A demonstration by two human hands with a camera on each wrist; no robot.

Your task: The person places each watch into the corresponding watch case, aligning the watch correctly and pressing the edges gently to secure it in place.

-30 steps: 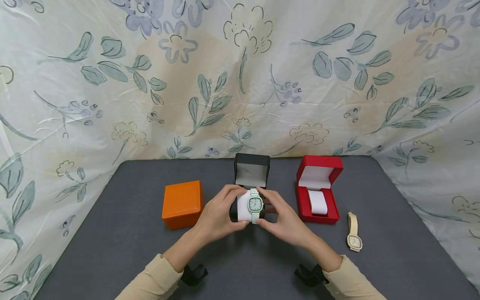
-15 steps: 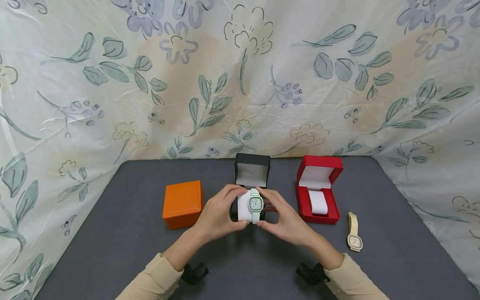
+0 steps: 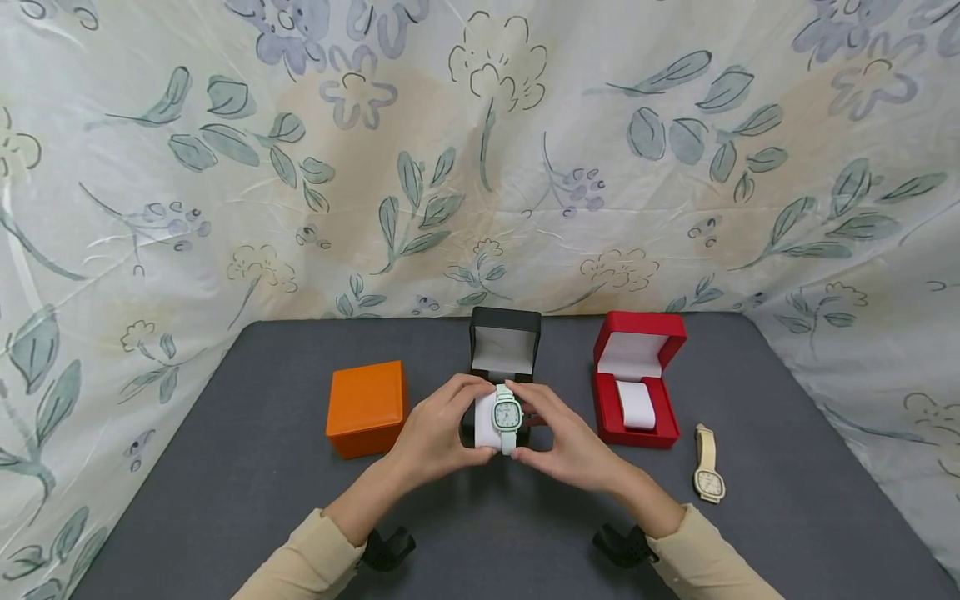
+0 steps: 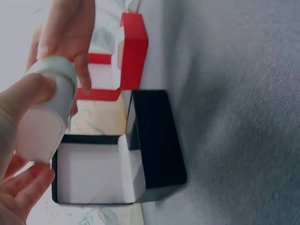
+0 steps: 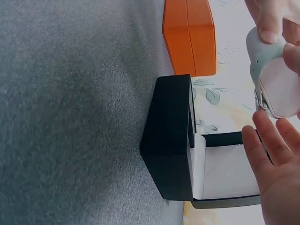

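Note:
Over the open black box, my left hand grips a white watch cushion by its left part. Around the cushion's right part runs a pale mint watch, its square dial facing up. My right hand pinches the watch from the right, with the index finger at the far end of the strap and the thumb at the near end. In the left wrist view, cushion and watch strap are clear of the box. The right wrist view shows the strap's buckle side.
An orange box, lid down, stands left of the black box. On the right a red box stands open, holding a white cushion. A gold watch lies farther right on the grey tabletop. Floral cloth hangs behind.
The watch and the cushion have come slightly nearer to me, and the watch has shifted a little left along the cushion. Both hands keep their hold.

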